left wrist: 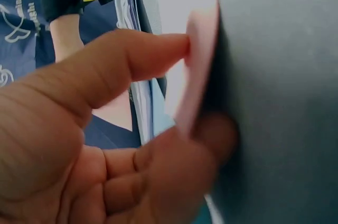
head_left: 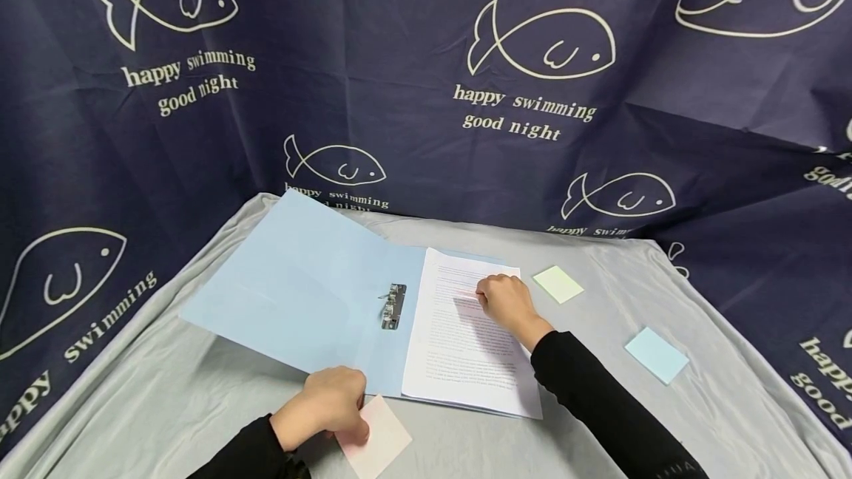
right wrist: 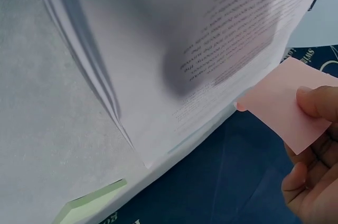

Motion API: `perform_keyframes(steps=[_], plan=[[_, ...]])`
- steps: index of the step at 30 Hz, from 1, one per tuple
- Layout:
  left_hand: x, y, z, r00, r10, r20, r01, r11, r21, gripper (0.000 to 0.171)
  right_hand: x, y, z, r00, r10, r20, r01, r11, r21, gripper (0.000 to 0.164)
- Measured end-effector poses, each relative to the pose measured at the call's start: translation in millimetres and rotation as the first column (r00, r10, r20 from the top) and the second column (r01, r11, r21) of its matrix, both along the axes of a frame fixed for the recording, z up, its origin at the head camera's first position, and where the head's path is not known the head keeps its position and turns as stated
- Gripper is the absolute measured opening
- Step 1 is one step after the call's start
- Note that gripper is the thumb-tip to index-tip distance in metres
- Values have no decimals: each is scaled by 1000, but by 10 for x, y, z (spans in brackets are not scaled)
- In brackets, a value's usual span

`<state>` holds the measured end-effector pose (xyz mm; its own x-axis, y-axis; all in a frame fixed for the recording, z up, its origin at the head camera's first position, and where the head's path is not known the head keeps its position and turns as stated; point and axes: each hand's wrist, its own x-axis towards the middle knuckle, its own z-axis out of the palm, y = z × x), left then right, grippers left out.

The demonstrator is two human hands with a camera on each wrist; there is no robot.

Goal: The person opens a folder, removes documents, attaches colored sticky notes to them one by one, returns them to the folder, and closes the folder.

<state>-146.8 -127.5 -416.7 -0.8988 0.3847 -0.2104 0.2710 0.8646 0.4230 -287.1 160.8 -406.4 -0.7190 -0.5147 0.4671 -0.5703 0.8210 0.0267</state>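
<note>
My left hand [head_left: 333, 401] pinches a pink sticky note pad [head_left: 379, 438] between thumb and fingers, near the front edge of a light-blue folder [head_left: 286, 279]. The folder lies open, its left cover tilted up off the cloth. On its right side rests a stack of printed paper [head_left: 459, 361]. My right hand [head_left: 509, 305] is over the upper right part of that stack. In the right wrist view it pinches a single pink sticky note [right wrist: 288, 105], held above the printed page; from the head the hand mostly hides this note.
A metal lever clip [head_left: 394, 307] sits inside the folder near the spine. To the right of the folder lie a pale green sticky note pad [head_left: 559, 284] and a light-blue pad [head_left: 657, 355]. Dark fish-print fabric [head_left: 413, 94] hangs behind the grey cloth [head_left: 719, 412].
</note>
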Motion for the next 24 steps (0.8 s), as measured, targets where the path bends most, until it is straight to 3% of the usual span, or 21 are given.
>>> perform_keyframes(steps=[4, 8, 11, 14, 18, 24], plan=[[-11, 54, 4, 996, -15, -87, 10, 998, -57, 39, -14, -17, -9, 1000, 6, -8, -6, 1000, -4, 18], [-51, 91, -4, 983, -125, -137, 123, 992, -22, 56, -54, -27, -14, 1000, -4, 4, 4, 1000, -1, 14], [-66, 109, -6, 958, -224, -178, 228, 974, 4, 71, -94, -42, -21, 999, -25, 38, 25, 1000, 12, 14], [-61, 129, -6, 923, -312, -224, 315, 949, -23, 84, -117, -62, -41, 996, -40, 78, 37, 998, 44, 13], [-54, 165, -16, 887, -399, -232, 386, 917, -98, 86, -122, -89, -92, 992, -50, 113, 42, 996, 73, 9], [-56, 190, -25, 893, -420, -161, 411, 908, -84, 80, -108, -121, -162, 988, -53, 143, 38, 994, 106, 7]])
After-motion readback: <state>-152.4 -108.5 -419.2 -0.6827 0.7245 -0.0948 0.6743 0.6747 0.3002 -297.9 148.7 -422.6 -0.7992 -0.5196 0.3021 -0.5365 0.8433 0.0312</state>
